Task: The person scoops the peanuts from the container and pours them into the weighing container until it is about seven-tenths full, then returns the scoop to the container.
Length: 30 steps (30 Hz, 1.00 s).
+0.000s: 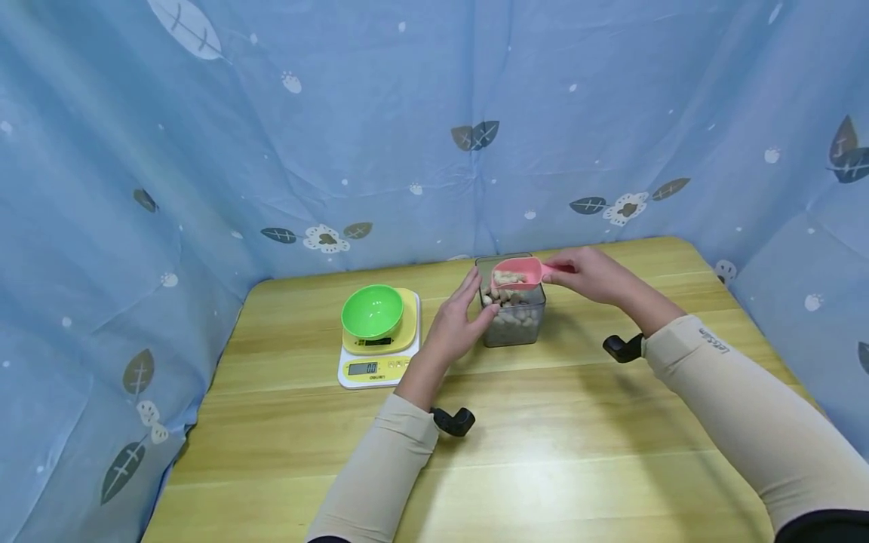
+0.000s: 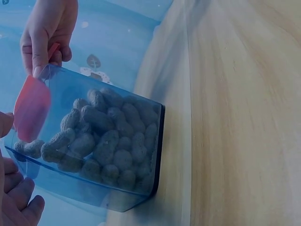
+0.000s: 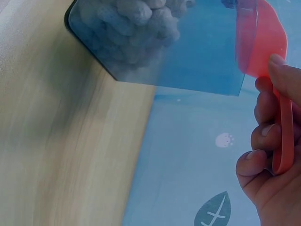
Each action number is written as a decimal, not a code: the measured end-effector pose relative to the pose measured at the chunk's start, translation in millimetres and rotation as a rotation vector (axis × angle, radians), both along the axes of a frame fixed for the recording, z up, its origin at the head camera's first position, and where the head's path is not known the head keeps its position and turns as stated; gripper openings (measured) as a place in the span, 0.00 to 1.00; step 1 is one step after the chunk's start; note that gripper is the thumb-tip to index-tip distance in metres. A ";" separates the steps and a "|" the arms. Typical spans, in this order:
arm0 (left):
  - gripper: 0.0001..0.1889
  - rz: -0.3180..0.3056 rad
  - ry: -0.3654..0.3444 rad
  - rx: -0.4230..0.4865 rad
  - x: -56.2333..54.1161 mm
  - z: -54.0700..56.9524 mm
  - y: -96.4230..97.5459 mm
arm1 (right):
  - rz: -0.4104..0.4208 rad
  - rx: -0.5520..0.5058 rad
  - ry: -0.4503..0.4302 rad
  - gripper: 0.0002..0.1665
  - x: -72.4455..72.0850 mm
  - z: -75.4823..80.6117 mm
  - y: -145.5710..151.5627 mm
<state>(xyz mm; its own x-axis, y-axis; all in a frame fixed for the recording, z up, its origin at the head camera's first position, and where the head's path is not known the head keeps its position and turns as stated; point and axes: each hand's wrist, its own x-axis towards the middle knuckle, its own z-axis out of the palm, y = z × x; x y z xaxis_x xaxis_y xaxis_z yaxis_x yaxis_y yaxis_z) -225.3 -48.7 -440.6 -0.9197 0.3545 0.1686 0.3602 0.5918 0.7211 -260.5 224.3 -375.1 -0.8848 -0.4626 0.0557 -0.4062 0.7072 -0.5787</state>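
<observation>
A clear grey-tinted square container (image 1: 536,324) holds peanuts (image 2: 106,146) in their shells. My right hand (image 1: 589,273) grips the handle of a pink scoop (image 1: 532,269), its fingers curled round it in the right wrist view, with the thumb near the base of the bowl. Several peanuts lie in the scoop, which is at the container's mouth. At the container's left side is my left hand (image 1: 451,324), fingers extended and thumb near the front rim. Whether it presses on the wall is hard to tell.
Left of the container, a green bowl (image 1: 373,312) sits on a yellow and white kitchen scale (image 1: 348,375) whose display reads 0.0. The wooden table (image 1: 543,452) meets a blue patterned curtain (image 1: 407,136) along its back and sides.
</observation>
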 end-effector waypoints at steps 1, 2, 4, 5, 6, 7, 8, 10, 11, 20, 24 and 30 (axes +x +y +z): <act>0.39 -0.003 0.004 -0.004 0.1 0.5 -0.1 | -0.007 0.000 -0.004 0.20 0.5 0.7 -0.1; 0.39 -0.006 0.008 -0.007 0.1 0.7 -0.3 | -0.012 0.003 -0.006 0.20 1.1 1.7 -0.4; 0.39 -0.010 0.018 -0.015 0.3 1.7 -0.5 | -0.019 0.007 -0.015 0.21 1.5 3.8 -1.2; 0.39 -0.011 0.021 -0.019 0.4 2.3 -0.9 | -0.024 0.009 -0.020 0.22 1.7 4.9 -1.9; 0.39 -0.009 0.025 -0.025 0.6 3.1 -1.5 | -0.027 0.008 -0.027 0.22 1.5 6.4 -2.6; 0.40 -0.006 0.025 -0.023 0.9 4.3 -2.3 | -0.025 0.011 -0.028 0.23 1.2 8.0 -3.4; 0.40 -0.003 0.026 -0.022 1.0 5.5 -3.4 | -0.022 0.014 -0.027 0.23 0.6 9.4 -4.2; 0.40 0.007 0.029 -0.022 1.4 8.2 -6.6 | -0.015 0.012 -0.023 0.24 -0.6 12.3 -6.5; 0.40 0.013 0.030 -0.020 1.5 9.5 -8.7 | -0.014 0.012 -0.019 0.24 -1.0 13.7 -7.9; 0.39 0.069 0.080 -0.045 6.1 21.7 -48.0 | 0.003 0.008 -0.001 0.24 -7.1 24.5 -35.1; 0.40 0.112 0.091 -0.051 10.3 22.9 -73.8 | 0.034 0.001 -0.004 0.24 -9.9 27.9 -55.9; 0.41 0.188 0.082 -0.073 17.7 22.6 -111.5 | 0.093 0.001 0.006 0.22 -12.3 32.5 -90.2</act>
